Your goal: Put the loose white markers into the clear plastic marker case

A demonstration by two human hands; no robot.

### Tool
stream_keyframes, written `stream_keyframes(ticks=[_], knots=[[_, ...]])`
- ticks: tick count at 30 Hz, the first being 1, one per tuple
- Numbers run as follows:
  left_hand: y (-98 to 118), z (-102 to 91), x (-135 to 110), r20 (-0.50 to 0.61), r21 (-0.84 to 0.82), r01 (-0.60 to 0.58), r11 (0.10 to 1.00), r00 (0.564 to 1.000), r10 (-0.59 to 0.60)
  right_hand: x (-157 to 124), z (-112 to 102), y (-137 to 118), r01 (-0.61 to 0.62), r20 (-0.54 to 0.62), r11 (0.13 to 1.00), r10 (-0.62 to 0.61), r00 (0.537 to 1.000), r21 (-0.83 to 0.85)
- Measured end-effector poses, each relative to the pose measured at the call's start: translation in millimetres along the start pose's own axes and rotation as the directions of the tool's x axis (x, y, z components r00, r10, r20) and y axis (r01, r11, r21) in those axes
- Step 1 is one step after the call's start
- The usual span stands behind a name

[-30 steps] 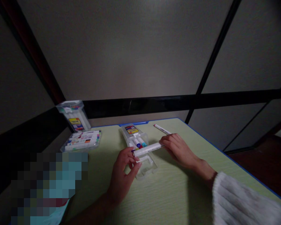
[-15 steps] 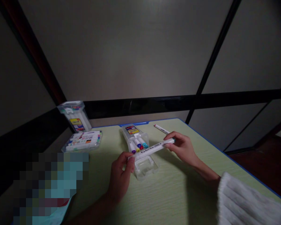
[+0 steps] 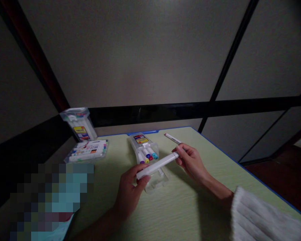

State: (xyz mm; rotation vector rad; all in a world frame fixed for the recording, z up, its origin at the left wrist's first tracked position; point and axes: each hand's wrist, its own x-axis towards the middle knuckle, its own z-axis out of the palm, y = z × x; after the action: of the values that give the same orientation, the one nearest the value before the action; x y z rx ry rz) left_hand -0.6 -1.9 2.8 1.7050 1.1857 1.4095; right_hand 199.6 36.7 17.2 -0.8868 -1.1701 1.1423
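A white marker [image 3: 157, 165] is held level between both hands above the green table [image 3: 180, 207]. My left hand [image 3: 130, 190] pinches its near end; my right hand [image 3: 192, 160] grips its far end. Just beneath lies an open clear plastic case [image 3: 150, 155] on its side, with several markers inside showing purple, yellow, blue, red and teal caps. Its clear lid part [image 3: 157, 180] lies under the marker, partly hidden by my left hand.
A loose white marker with a red tip [image 3: 172, 138] lies behind my right hand. A flat pack of markers [image 3: 89, 150] and an upright clear marker box [image 3: 79, 124] stand at the table's far left. A blurred patch covers the lower left. Dark-framed wall panels stand behind.
The marker has been turned between the fingers, so its printed side faces away now. Both hands shifted slightly; my right hand drew a little toward me and its fingers closed around the marker's end.
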Motion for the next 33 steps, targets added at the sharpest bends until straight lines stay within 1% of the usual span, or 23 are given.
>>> stream_keyframes(ticks=[2, 7, 13, 21, 28, 33], knots=[[0.5, 0.4, 0.6, 0.029, 0.035, -0.016, 0.999, 0.999, 0.015, -0.5, 2.4, -3.0, -0.019, 0.014, 0.999, 0.019, 1.0, 0.027], [1.5, 1.7, 1.6, 0.027, 0.057, -0.004, 0.998, 1.0, 0.003, -1.1, 6.0, -9.6, -0.019, 0.097, 0.988, 0.004, 0.995, 0.156], [3.3, 2.1, 0.7, 0.101, 0.04, -0.034, 0.999, 0.994, 0.029, -0.6, 3.6, -5.8, -0.02, 0.112, 0.989, 0.003, 0.994, 0.148], [9.3, 2.0, -1.5, 0.197, 0.095, -0.115, 0.989, 0.976, 0.095, -2.4, 6.3, -8.3, -0.008, 0.115, 0.993, -0.006, 0.993, 0.118], [11.8, 1.9, -2.2, 0.224, 0.132, -0.128, 0.983, 0.97, 0.097, -1.9, 6.2, -7.0, -0.037, 0.108, 0.982, 0.017, 0.994, 0.186], [10.9, 2.1, -1.0, 0.245, 0.145, -0.125, 0.981, 0.966, 0.087, -1.9, 5.8, -6.5, -0.051, 0.136, 0.969, 0.018, 0.991, 0.242]])
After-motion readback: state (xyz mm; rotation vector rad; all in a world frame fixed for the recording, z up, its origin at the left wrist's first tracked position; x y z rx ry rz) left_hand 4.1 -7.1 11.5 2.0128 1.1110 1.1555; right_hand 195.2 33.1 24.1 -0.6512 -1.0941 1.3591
